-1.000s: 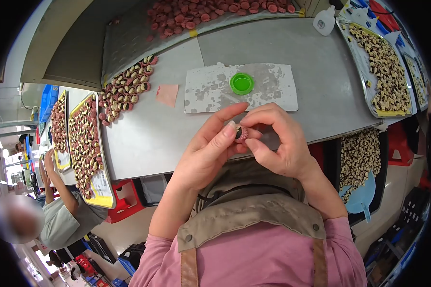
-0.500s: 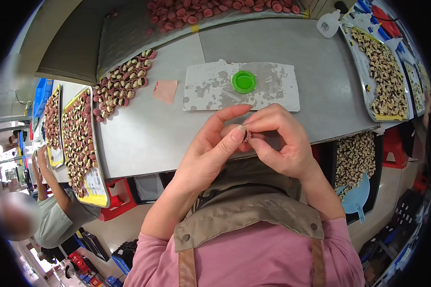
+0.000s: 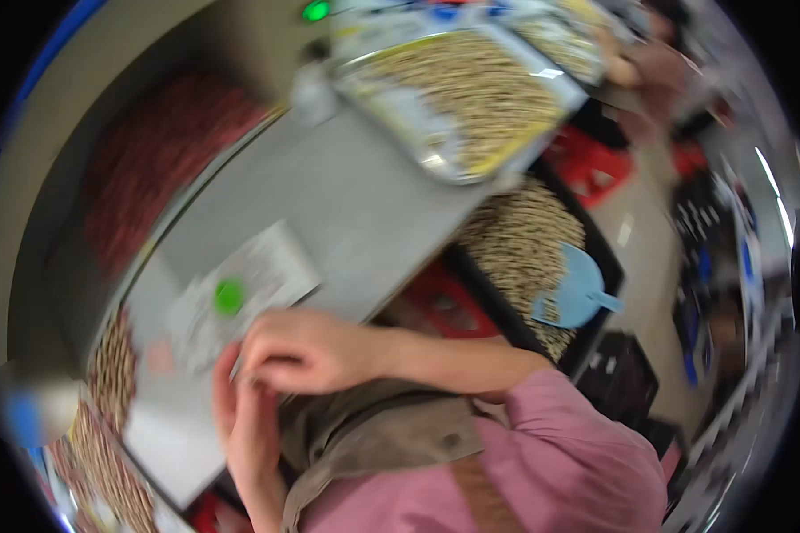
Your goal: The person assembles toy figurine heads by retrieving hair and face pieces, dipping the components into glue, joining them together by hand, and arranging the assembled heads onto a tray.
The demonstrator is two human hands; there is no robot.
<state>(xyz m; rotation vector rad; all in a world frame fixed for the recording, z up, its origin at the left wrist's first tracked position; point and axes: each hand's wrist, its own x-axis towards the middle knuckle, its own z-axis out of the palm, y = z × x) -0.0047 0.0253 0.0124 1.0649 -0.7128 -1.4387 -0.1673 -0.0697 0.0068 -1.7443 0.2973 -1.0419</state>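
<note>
Motion smears the view. My right hand (image 3: 298,353) is closed, its curled fingertips meeting those of my left hand (image 3: 250,426) in front of my apron. The left hand points upward, thumb and fingers drawn together against the right. Whatever small thing sits between the fingertips is hidden and blurred. Just beyond the hands, a green round dish (image 3: 229,297) rests on a stained white board (image 3: 280,258). Beside that board lies a small pink sheet (image 3: 161,357) on the grey table (image 3: 329,186).
A tray (image 3: 444,169) of small pale-and-dark pieces stands at the table's far end. Below it, a black bin (image 3: 595,306) holds similar pieces and a light-blue scoop (image 3: 577,286). Reddish pieces (image 3: 164,151) fill the recess at upper left. Another person (image 3: 657,75) is at upper right.
The view has swung to the right, so the table, tray and bin appear rotated and shifted left. My hands stay together. Earlier, a small dark piece with a pink ruffled edge showed between them.
</note>
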